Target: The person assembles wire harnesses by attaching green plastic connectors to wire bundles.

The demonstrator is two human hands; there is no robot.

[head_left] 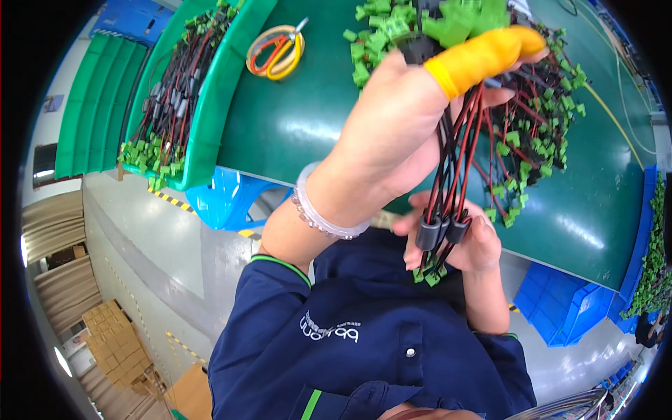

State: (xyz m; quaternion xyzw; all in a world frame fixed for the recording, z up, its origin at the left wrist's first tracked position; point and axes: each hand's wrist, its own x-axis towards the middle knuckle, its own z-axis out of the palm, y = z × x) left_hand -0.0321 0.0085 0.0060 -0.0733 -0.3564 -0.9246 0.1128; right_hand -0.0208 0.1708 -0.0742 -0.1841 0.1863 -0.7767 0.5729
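My left hand, with a yellow finger cot over the thumb, is closed round a bundle of wire harnesses near its upper end. Red and black wires run down from that grip, with green connectors bunched above it. Lower down, the wires carry dark cylindrical cores and end in small green plugs. Behind these cores my right hand cups the wires loosely, fingers curled and partly hidden by them. More harnesses lie on the green table just beyond.
A green bin full of harnesses stands at the left of the green table. Yellow-handled scissors lie beside it. A blue stool and a blue crate are below the table edge. Green connectors fill a blue tray at far right.
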